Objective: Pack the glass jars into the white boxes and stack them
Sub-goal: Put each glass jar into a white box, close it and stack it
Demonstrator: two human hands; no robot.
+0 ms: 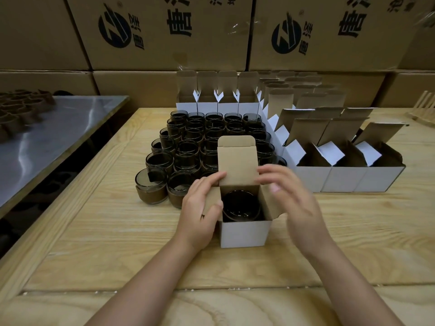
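Note:
A small white box point(244, 234) stands open on the wooden table point(117, 243), its brown lid flap upright. A dark glass jar point(241, 204) sits inside it. My left hand point(200, 208) holds the box's left side, thumb on the left side flap and fingers reaching to the lid flap. My right hand point(289, 196) hovers at the box's right side, fingers loosely bent beside the right flap and lid; whether it touches them is unclear. Behind the box stand several dark glass jars point(202, 147) with brown sleeves, packed in rows.
Rows of open empty white boxes point(339, 175) stand to the right and along the back point(219, 104). Large printed cartons point(164, 31) wall off the rear. A steel table point(58, 128) with brown sleeves point(16, 109) lies left. A wooden rack point(423, 107) sits far right.

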